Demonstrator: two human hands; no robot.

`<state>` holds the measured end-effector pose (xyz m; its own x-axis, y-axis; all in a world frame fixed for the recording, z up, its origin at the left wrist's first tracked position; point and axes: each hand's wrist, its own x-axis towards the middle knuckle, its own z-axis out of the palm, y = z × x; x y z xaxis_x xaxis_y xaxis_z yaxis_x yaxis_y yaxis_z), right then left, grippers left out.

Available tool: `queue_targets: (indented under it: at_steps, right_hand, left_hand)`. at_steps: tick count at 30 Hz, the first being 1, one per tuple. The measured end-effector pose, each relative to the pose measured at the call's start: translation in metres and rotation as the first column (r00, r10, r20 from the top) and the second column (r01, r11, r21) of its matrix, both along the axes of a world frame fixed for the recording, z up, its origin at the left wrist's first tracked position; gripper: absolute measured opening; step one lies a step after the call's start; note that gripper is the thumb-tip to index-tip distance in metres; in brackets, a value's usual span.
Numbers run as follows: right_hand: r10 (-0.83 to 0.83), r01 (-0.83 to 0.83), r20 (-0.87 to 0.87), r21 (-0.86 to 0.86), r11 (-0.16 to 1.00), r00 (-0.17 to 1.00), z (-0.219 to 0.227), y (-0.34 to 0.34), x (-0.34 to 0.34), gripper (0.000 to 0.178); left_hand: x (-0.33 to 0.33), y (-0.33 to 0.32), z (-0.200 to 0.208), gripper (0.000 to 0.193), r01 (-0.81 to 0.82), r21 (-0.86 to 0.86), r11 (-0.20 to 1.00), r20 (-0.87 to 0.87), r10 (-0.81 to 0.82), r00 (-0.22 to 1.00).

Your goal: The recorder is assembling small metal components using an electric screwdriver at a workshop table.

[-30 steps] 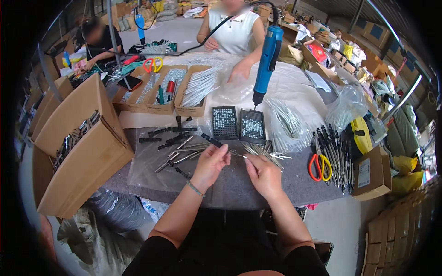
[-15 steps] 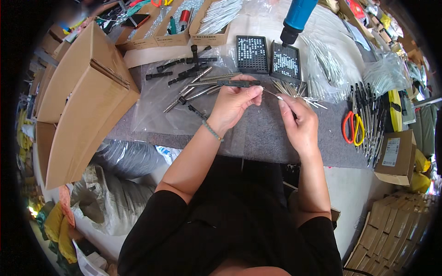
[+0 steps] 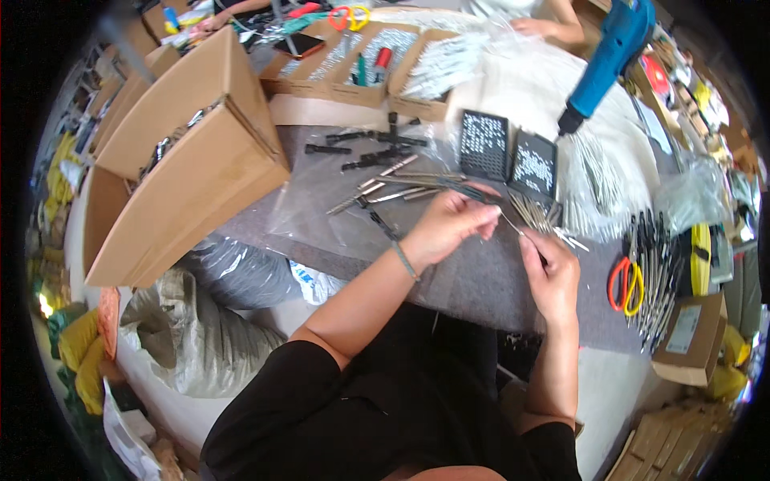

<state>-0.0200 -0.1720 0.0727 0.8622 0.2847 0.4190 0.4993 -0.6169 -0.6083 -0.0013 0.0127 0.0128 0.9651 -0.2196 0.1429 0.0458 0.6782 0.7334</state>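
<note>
My left hand (image 3: 449, 227) is closed round a slim black part (image 3: 480, 194) that looks like a narrow tool body. Between finger and thumb, my right hand (image 3: 552, 276) pinches a thin metal rod (image 3: 511, 223), whose other end reaches the left fingertips. Whether the rod enters the black part I cannot tell. Beyond my left hand, several metal rods (image 3: 377, 186) and black clamp-like pieces (image 3: 373, 138) lie on a clear plastic sheet. A bundle of thin metal rods (image 3: 533, 212) lies just past my right hand, below two black hole trays (image 3: 484, 144) with small pale pieces in them.
A blue power drill (image 3: 613, 60) hangs over the far right. Cardboard boxes of metal parts (image 3: 357, 84) line the back. A large carton (image 3: 180, 188) stands left. Scissors (image 3: 626, 286) and black-ended rods (image 3: 654, 272) lie right. Another person's hand (image 3: 536, 29) is at the far edge.
The whole view has shifted, so the table sits lower and further right, with more of the drill and another person's arm showing. Both hands keep their holds on the black part and rod.
</note>
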Motion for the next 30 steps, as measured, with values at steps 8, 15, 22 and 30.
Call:
queue_targets:
  at_steps: [8,15,22,30]
  right_hand:
    - [0.038,-0.036,-0.018,0.100,0.994,0.999,-0.006,-0.012,0.001,0.015]
    - [0.031,-0.027,-0.079,0.052,0.998,0.996,-0.011,-0.010,0.008,0.018]
    - [-0.368,0.508,-0.362,0.461,0.728,0.856,-0.011,-0.102,0.051,0.015]
    - [-0.239,0.632,-0.590,0.757,0.170,0.771,0.006,-0.215,0.155,0.015]
  left_hand:
    - [0.000,-0.004,-0.001,0.016,0.088,-0.003,0.996,-0.021,-0.088,0.996]
    - [0.004,0.000,0.001,0.015,-0.029,0.117,0.993,-0.058,0.036,0.998]
    - [0.002,0.003,0.002,0.017,-0.121,-0.024,0.992,-0.067,0.119,0.991]
    - [-0.008,0.001,-0.004,0.021,-0.078,0.116,0.990,-0.008,0.079,0.997]
